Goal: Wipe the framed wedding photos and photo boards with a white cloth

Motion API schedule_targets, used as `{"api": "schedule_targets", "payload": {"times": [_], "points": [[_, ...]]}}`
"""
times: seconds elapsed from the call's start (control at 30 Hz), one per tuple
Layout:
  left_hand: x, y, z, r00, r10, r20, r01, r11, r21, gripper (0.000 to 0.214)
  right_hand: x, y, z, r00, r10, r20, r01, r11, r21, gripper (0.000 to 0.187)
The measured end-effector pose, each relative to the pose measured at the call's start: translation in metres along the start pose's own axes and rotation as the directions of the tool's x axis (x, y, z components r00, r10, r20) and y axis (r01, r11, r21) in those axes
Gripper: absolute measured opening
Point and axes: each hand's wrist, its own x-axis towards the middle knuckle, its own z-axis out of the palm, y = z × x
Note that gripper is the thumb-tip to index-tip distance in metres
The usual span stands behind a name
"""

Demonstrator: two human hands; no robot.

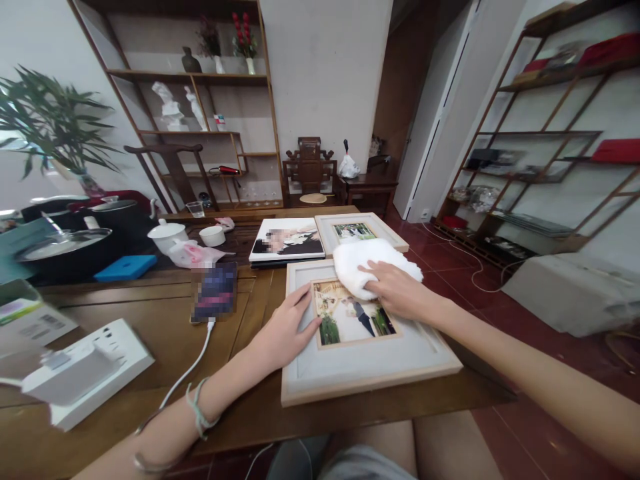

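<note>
My left hand (285, 330) lies flat, fingers apart, on the frame (370, 373) at its 9 o'clock edge. My right hand (400, 290) has fingers clamped on the cloth (370, 263), pressed at the frame's 12 o'clock. The frame lies on the bench (150, 333), at my 12 o'clock.

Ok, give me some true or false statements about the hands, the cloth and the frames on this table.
1. The right hand holds a white cloth on the near picture frame. True.
2. A white cable is plugged into the phone. True.
3. The left hand grips the phone. False: it rests flat on the near picture frame.
4. The far picture frame stands upright. False: it lies flat on the table.
</note>
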Motion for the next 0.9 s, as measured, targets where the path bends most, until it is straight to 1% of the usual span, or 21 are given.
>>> {"api": "schedule_targets", "payload": {"times": [0.1,0.2,0.27,0.33,0.37,0.43,0.53,0.63,0.7,0.77,0.83,0.9], "points": [[0.001,0.0,0.002,1.0,-0.011,-0.009,0.011,1.0,-0.001,0.055,-0.02,-0.026,-0.029,0.996,-0.001,0.094,-0.009,0.995,0.099,0.044],[0.001,0.0,0.003,0.999,-0.027,-0.031,0.026,0.999,-0.02,0.052,-0.044,-0.057,-0.057,0.98,0.003,0.199,-0.046,0.976,0.211,0.042],[0.0,0.0,0.002,0.999,-0.028,-0.031,0.027,0.999,-0.027,0.051,-0.057,-0.073,-0.064,0.977,0.009,0.215,-0.065,0.965,0.256,0.045],[0.001,0.001,0.002,1.0,-0.023,-0.017,0.022,0.999,-0.027,0.05,-0.063,-0.082,-0.06,0.982,0.039,0.186,-0.088,0.961,0.263,0.048],[0.001,0.001,0.001,1.0,-0.021,-0.008,0.021,0.999,-0.025,0.05,-0.062,-0.082,-0.055,0.984,0.059,0.166,-0.101,0.961,0.258,0.049],[0.001,0.001,0.0,1.0,-0.02,0.005,0.021,1.0,-0.015,0.051,-0.054,-0.074,-0.043,0.988,0.096,0.121,-0.123,0.964,0.236,0.048],[0.002,0.001,-0.001,1.0,-0.011,0.007,0.011,1.0,-0.006,0.049,-0.028,-0.045,-0.024,0.991,0.132,0.01,-0.132,0.978,0.164,0.047],[0.002,0.0,-0.002,1.0,0.001,0.013,-0.001,1.0,0.005,0.047,0.002,-0.015,-0.01,0.987,0.136,-0.083,-0.129,0.988,0.082,0.045],[0.003,0.0,-0.003,1.0,0.006,0.014,-0.006,1.0,0.008,0.047,0.018,-0.002,-0.004,0.99,0.121,-0.072,-0.117,0.991,0.066,0.046],[0.004,0.0,-0.003,1.0,0.007,0.003,-0.007,1.0,0.003,0.045,0.025,0.0,-0.002,0.995,0.1,-0.021,-0.097,0.991,0.093,0.048],[0.004,0.001,-0.003,1.0,0.005,-0.009,-0.006,1.0,-0.005,0.045,0.021,-0.005,-0.005,0.998,0.061,0.025,-0.064,0.988,0.144,0.049],[0.005,0.001,-0.002,1.0,0.006,-0.012,-0.006,1.0,-0.008,0.046,0.007,-0.016,-0.016,0.999,0.014,0.05,-0.024,0.979,0.2,0.047]]}}
